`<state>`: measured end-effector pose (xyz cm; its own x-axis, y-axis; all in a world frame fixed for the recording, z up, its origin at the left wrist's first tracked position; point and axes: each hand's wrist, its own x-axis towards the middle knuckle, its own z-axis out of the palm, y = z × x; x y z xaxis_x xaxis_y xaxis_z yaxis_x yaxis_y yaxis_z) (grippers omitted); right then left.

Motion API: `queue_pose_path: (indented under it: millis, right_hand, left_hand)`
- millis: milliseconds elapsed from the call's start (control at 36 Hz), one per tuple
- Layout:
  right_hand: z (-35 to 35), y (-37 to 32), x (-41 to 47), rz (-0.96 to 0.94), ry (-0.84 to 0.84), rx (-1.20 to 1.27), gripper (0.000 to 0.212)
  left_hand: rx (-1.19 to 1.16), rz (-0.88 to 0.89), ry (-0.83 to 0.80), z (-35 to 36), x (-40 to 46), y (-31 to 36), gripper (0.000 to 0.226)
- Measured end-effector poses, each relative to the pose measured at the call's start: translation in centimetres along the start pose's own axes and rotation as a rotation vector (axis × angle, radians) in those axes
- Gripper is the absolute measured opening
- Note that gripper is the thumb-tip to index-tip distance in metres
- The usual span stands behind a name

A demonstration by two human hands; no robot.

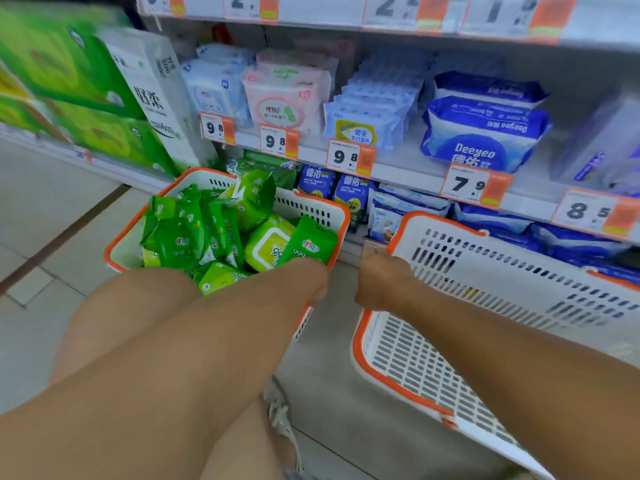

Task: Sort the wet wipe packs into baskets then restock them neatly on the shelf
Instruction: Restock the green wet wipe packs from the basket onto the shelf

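A white basket with an orange rim [304, 206] stands on the floor by the shelf, heaped with green wet wipe packs [214, 233]. My left hand [317, 280] is at its near right corner, fingers curled over the rim. A second white and orange basket [519, 282] is tipped up on its side to the right, and nothing shows inside it. My right hand [379, 282] grips its upper left corner in a fist. Blue wet wipe packs [485, 133] lie on the shelf above, and more blue packs [349, 192] sit on the lowest shelf behind the baskets.
Price tags [349, 157] line the shelf edges. Big green and white tissue bundles [104, 98] fill the shelf at left. Pink and pale blue packs [287, 98] stand mid-shelf. My knee [121, 323] and shoe [277, 410] are over the tiled floor [52, 220].
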<state>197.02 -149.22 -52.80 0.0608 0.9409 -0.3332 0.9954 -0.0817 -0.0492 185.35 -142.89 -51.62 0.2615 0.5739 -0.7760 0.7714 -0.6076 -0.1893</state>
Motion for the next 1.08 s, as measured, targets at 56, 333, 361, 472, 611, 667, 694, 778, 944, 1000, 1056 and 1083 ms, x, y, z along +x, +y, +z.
queue_pose_path:
  millis: [56,333,361,472,611,667,694,778,944,1000,1056,1083]
  right_hand:
    - [0.9,0.1,-0.1,0.008,0.000,0.031,0.022]
    - [4.8,-0.1,1.4,0.008,-0.074,-0.016,0.013]
    - [4.2,-0.1,1.8,0.046,-0.065,0.006,0.018]
    - [2.2,-0.5,4.1,0.127,0.058,0.016,0.031]
    - [1.0,-0.8,8.4,0.145,-0.075,0.525,0.032]
    - [1.1,-0.8,10.3,0.163,-0.205,0.726,0.020]
    - [1.2,-0.8,11.0,0.198,-0.259,0.839,0.011]
    - [1.6,-0.6,12.5,0.265,-0.375,1.092,0.014]
    - [3.4,-1.0,13.6,0.301,-0.275,1.125,0.029]
    - [3.5,-1.5,13.3,0.338,-0.191,1.053,0.021]
    - [3.2,-2.1,13.0,0.350,-0.099,0.907,0.016]
    - [2.9,-2.4,12.7,0.354,-0.066,0.826,0.014]
  left_hand:
    - [-0.002,-0.005,0.013,-0.1,0.0,0.4,0.031]
    - [-0.070,0.072,0.111,0.4,2.0,-1.5,0.024]
    - [-0.092,0.076,0.097,0.6,2.7,-1.9,0.022]
    - [-0.184,0.081,0.116,1.1,4.1,-2.9,0.021]
    - [-0.216,0.133,0.181,1.8,4.9,-3.3,0.049]
    - [-0.196,0.199,0.182,1.6,5.2,-3.5,0.053]
    - [-0.179,0.234,0.179,1.4,5.1,-3.6,0.054]
    - [-0.199,0.287,0.181,1.0,4.9,-3.9,0.050]
    - [-0.325,0.284,0.299,2.5,5.1,-4.2,0.049]
    - [-0.360,0.300,0.331,3.1,5.4,-4.3,0.050]
    - [-0.423,0.307,0.358,3.6,5.5,-4.3,0.047]
    - [-0.456,0.312,0.357,3.7,5.4,-4.1,0.044]
